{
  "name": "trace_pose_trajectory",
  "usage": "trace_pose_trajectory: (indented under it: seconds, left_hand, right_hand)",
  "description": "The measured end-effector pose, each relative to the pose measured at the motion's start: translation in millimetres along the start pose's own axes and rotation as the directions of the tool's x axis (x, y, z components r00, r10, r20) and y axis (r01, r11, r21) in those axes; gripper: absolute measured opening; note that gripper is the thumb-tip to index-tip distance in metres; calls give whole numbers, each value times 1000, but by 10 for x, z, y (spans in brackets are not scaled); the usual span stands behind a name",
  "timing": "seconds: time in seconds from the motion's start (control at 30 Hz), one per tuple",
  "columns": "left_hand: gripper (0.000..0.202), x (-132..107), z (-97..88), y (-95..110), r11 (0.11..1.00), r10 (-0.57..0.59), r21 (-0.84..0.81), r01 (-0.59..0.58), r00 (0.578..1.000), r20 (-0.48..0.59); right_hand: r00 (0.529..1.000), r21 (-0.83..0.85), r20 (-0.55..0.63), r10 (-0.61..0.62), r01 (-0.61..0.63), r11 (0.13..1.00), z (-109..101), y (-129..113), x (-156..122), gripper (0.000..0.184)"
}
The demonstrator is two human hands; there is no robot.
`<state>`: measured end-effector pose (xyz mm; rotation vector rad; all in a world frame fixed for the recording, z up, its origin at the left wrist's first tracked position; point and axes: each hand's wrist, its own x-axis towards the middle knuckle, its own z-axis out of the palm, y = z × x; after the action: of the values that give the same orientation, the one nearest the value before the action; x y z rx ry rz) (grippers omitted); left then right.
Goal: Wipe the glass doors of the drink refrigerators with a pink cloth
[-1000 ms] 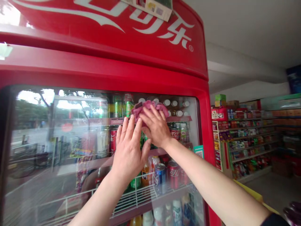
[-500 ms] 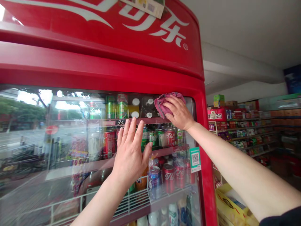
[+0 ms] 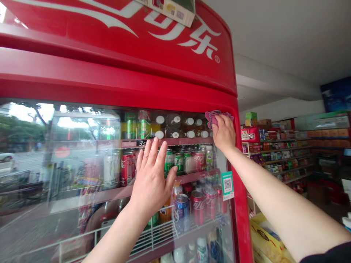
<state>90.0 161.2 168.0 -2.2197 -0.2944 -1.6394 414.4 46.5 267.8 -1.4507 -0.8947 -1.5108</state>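
Note:
A purple-pink cloth [image 3: 212, 117] is bunched under my right hand [image 3: 225, 133], pressed against the top right corner of the glass door [image 3: 90, 146] of a red drinks fridge [image 3: 123, 80]. The fingers of that hand curl over the cloth. My left hand [image 3: 152, 175] is flat against the glass near the middle, fingers stretched out and thumb apart, holding nothing. Behind the glass stand rows of cans and bottles, among them a blue can [image 3: 181, 210] and red cola cans [image 3: 197, 206]. Part of the shelves is hidden by my left hand and forearm.
A QR code sticker [image 3: 227, 185] is on the door's right side. A carton [image 3: 175, 11] rests against the fridge's top sign. To the right are stocked store shelves [image 3: 285, 149] and a yellow box [image 3: 267, 237]. Street reflections cover the left glass.
My right hand has slid the cloth to the right along the top of the glass, into the corner. Bottle caps it covered now show. My left hand stays in place.

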Motion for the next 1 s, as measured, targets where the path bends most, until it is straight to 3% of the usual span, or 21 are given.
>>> trace_pose_trajectory:
  seconds: [0.1, 0.17, 0.27, 0.33, 0.4, 0.47, 0.57, 0.67, 0.73, 0.8, 0.9, 1.0]
  left_hand:
    - [76, -33, -72, -61, 1000, -17, -18, 17, 1000, -2]
    - [77, -56, -118, -94, 999, -26, -35, 26, 1000, 1]
    - [79, -90, -170, -137, 998, -23, -51, 22, 1000, -8]
    - [80, -108, -193, -158, 999, -17, -49, 16, 1000, -17]
    - [80, -122, -216, -172, 999, -15, -44, 14, 1000, -20]
    - [81, -136, -250, -185, 999, -13, -41, 12, 1000, -21]
    - [80, -165, -323, -222, 1000, -1, -27, 1, 1000, -20]
    - [80, -193, -392, -281, 1000, 1, -8, -2, 1000, -24]
    - [80, -201, -415, -313, 1000, -3, 4, 3, 999, -37]
    - [79, -198, -413, -322, 1000, -6, 13, 6, 999, -48]
    - [79, -183, -377, -292, 1000, -3, 21, 4, 999, -51]
    - [78, -176, -329, -248, 1000, 5, 23, -4, 999, -44]
  right_hand:
    - [977, 20, -71, 202, -202, 979, 71, -182, 7, 45]
    - [969, 56, -65, 237, -234, 971, 50, -232, -26, 41]
    - [971, 115, -48, 233, -226, 967, -142, -106, -71, 36]
    - [942, 153, -116, 313, -295, 943, -318, 83, -16, 40]
    - [889, 192, -204, 411, -375, 907, -431, 272, 150, 48]
    - [850, 230, -241, 468, -418, 879, -409, 356, 401, 56]
    - [845, 277, -236, 479, -414, 867, -146, 87, 733, 64]
    - [893, 284, -283, 350, -270, 920, 114, -642, 756, 62]
    - [956, 236, -289, 49, 21, 972, 148, -1179, 619, 60]
    - [964, 174, -204, -168, 204, 963, 76, -1560, 473, 61]
    - [926, 124, -112, -360, 372, 920, -90, -1659, 405, 61]
    - [923, 112, -107, -369, 380, 918, -163, -1305, 508, 63]
